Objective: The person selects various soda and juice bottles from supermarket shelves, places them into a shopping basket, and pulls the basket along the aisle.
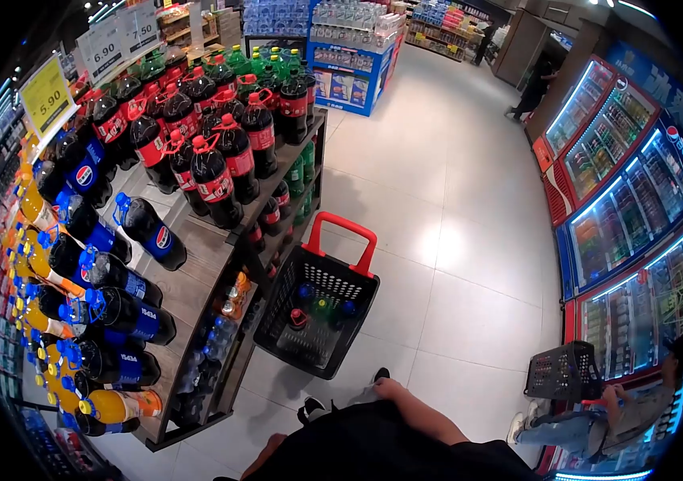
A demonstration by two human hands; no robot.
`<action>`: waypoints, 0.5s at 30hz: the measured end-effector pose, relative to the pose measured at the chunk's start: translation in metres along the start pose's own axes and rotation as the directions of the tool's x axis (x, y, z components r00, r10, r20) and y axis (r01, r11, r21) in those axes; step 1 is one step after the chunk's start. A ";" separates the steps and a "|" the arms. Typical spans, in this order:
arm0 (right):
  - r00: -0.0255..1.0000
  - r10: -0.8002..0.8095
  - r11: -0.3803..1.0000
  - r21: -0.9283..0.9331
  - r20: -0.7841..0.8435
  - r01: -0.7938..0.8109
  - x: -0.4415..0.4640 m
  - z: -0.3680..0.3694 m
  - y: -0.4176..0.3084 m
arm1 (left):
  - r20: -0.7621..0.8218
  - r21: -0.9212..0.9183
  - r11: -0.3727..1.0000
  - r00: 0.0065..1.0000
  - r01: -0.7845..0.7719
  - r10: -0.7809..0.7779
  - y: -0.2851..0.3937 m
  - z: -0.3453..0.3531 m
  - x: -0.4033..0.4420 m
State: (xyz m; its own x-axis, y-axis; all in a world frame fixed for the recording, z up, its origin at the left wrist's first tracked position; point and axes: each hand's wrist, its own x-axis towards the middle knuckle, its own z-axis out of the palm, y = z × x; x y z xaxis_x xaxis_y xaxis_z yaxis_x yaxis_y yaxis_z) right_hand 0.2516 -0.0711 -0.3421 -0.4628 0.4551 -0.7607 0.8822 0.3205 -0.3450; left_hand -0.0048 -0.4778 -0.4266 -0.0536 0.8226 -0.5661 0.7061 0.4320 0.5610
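Note:
My right hand (pixel 389 390) hangs low in front of my dark clothing, beside a greyish patch I cannot make out; its fingers are too small to read. Only a small part of my left hand (pixel 276 442) shows at the bottom edge, its fingers hidden. Neither hand touches the black shopping basket (pixel 273 309), which stands ahead of me beside the shelf with its red handle (pixel 367 256) tilted to the far side. Inside lie several small bottles, among them one with a red cap (pixel 298 319) and a green one (pixel 323 309).
To the left, a wooden display stand (pixel 197 272) carries large Pepsi bottles (pixel 129 313), cola bottles with red labels (pixel 215 180) and orange drinks (pixel 121 405). Drink fridges (pixel 626 216) line the right side. A person (pixel 630 417) with another basket (pixel 563 370) is near them. Tiled floor (pixel 470 305) runs between.

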 end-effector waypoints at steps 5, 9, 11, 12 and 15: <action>0.963 0.252 0.954 0.194 -0.096 -0.231 -0.023 -0.001 0.070 | 0.373 -0.316 0.729 0.786 0.607 -0.493 0.039 -0.014 -0.039; 0.953 0.256 0.884 0.438 -0.161 -0.164 -0.010 0.007 0.154 | 0.399 -0.223 0.735 0.748 0.640 -0.531 0.071 -0.038 0.020; 0.947 0.257 0.810 0.577 -0.193 -0.102 -0.004 -0.015 0.191 | 0.373 -0.159 0.775 0.764 0.612 -0.526 0.092 -0.050 0.078; 0.943 0.265 0.769 0.634 -0.201 -0.081 -0.015 -0.021 0.204 | 0.346 -0.128 0.796 0.779 0.592 -0.524 0.105 -0.057 0.111; 0.960 0.223 0.734 0.677 -0.168 -0.052 -0.010 -0.041 0.268 | 0.173 -0.306 0.773 0.831 0.555 -0.529 0.177 -0.087 0.228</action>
State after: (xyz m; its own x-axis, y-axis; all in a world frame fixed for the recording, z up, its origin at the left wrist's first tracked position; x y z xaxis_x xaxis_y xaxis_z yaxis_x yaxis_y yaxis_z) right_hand 0.4889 0.0439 -0.4040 -0.2624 0.6480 -0.7150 0.7308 -0.3505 -0.5858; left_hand 0.0462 -0.1814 -0.4042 -0.2960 0.3914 -0.8713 0.3000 0.9041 0.3043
